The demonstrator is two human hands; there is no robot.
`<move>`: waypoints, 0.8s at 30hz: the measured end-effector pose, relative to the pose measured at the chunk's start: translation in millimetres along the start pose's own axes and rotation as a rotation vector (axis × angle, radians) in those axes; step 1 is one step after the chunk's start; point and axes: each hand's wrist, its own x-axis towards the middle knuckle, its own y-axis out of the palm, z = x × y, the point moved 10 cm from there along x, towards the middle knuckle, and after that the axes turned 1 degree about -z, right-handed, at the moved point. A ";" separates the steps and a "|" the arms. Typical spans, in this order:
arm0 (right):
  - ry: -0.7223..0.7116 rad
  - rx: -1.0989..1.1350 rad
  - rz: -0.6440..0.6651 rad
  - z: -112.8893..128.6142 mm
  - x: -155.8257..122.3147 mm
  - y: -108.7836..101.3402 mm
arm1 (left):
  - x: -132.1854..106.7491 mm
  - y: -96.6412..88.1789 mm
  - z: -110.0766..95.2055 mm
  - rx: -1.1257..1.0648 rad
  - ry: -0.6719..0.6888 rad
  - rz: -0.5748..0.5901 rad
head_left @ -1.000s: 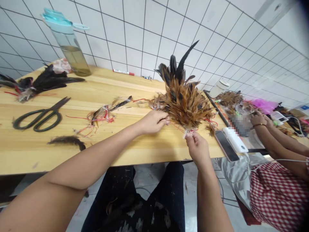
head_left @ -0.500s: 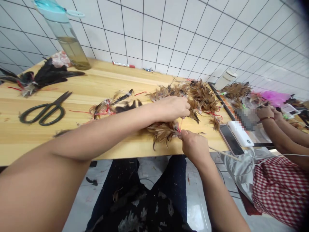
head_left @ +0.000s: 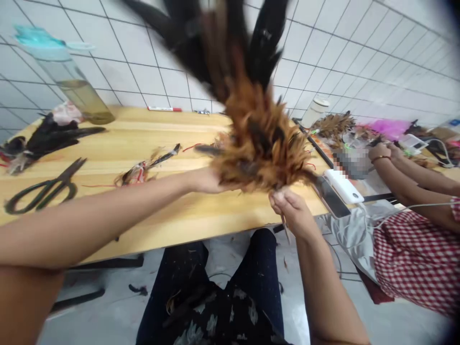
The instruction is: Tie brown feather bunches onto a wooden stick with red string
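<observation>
In the head view, a right hand (head_left: 293,211) grips the base of a feather bundle (head_left: 260,139), fingers closed around its pale bound end at the center of the frame, with a thin stick (head_left: 285,229) jutting below the fist. The bundle, brown and full at the bottom, sends blurred black plumes (head_left: 268,40) past the top edge. The left hand (head_left: 206,180) reaches in from the lower left, its fingers partly hidden by the feathers; whether they are clamped on the bundle cannot be told.

Both work over a wooden table (head_left: 187,211). At the left of the frame lie black-handled scissors (head_left: 59,184), and above them a heap of black feathers (head_left: 46,139) near a blue-lidded bottle (head_left: 77,91). A red-and-white marker (head_left: 164,109) lies by the tiled wall (head_left: 172,86), while a small feather tuft (head_left: 138,172) with red string rests between the scissors and the bundle.

To the right of the bundle, a phone (head_left: 332,199) lies just beside a white power bank (head_left: 344,186). At the far right, a co-worker's hands (head_left: 380,152) are at work below a pink bag (head_left: 390,128).
</observation>
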 end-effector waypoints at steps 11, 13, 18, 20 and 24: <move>0.149 -0.774 -0.240 -21.1 21.8 -4.5 | -50.9 49.7 -66.2 0.640 0.696 -0.095; 0.162 -1.119 -0.233 -15.7 20.4 2.8 | -49.4 60.9 -76.5 0.785 0.789 -0.036; -0.089 -1.430 -0.066 4.5 14.4 39.8 | -19.9 68.7 -91.7 0.778 0.830 0.248; -0.173 -1.456 0.015 14.4 7.1 47.0 | -5.6 64.0 -91.9 0.703 0.751 0.370; -0.201 -1.325 0.210 27.9 -11.2 43.9 | -0.3 57.9 -78.1 0.359 0.520 0.577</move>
